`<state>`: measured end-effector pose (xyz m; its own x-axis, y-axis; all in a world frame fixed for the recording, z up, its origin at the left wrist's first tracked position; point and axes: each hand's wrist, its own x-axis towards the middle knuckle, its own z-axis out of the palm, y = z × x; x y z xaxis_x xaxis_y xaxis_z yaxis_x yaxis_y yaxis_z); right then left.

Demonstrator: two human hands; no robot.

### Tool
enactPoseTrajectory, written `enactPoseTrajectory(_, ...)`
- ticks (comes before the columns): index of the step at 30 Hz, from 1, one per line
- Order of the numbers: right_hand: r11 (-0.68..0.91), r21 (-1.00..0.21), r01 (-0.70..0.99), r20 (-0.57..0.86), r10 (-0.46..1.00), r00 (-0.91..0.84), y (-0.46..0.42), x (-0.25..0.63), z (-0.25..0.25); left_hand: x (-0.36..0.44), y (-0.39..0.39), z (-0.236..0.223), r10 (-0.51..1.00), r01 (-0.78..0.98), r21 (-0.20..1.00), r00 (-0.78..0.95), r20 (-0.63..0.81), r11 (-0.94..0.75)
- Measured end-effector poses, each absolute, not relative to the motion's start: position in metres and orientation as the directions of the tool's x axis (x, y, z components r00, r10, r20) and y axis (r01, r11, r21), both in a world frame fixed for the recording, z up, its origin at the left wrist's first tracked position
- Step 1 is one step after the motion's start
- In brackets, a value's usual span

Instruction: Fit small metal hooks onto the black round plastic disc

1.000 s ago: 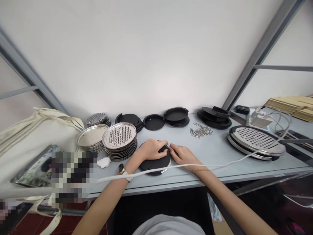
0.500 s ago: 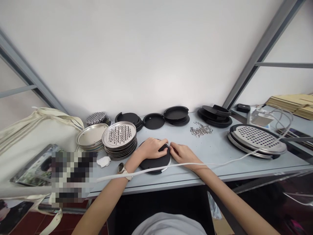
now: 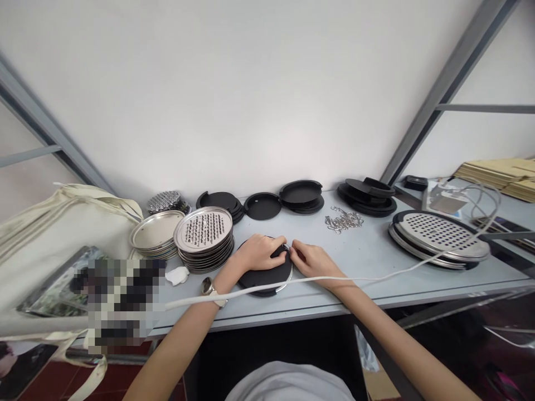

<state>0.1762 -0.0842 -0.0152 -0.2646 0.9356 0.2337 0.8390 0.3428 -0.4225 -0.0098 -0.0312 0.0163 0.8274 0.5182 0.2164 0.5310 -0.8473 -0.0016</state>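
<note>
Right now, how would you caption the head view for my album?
Left hand and right hand at the edge of a black disc, stacked metal discs nearby.

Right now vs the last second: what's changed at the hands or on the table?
No visible move, grab or release; everything just sits a touch higher in the picture, which looks like a slight camera shift. Unchanged: left hand on the black disc, right hand at its far-right edge, grater stack and metal clips in place. Tiny finger motions: can't tell.
</note>
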Motion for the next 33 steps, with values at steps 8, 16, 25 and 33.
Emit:
enactPoseTrajectory(8, 0.363, -0.443, 0.820, 0.210, 0.931, -0.299, -0.0857, 0.1764, -0.0113, -0.0095, -0.0315, 0.0161, 0.529, 0.531, 0.057, 0.820, 0.220, -0.846)
enactPoseTrajectory(16, 0.346, -0.469, 0.812, 0.205, 0.937, -0.281, -0.0852, 0.1764, -0.0134, -0.0087, -0.0319, 0.0169, 0.572, 0.528, 0.228, 0.790, 0.222, -0.818)
enactPoseTrajectory(25, 0.317, -0.511, 0.799, 0.244, 0.945, -0.219, -0.0853, 0.1747, -0.0140, -0.0090, -0.0323, 0.0180, 0.606, 0.525, 0.337, 0.768, 0.208, -0.781)
enactPoseTrajectory(33, 0.322, -0.520, 0.791, 0.227, 0.945, -0.236, -0.0850, 0.1756, -0.0139, -0.0085, -0.0331, 0.0172, 0.598, 0.501, 0.369, 0.771, 0.221, -0.783)
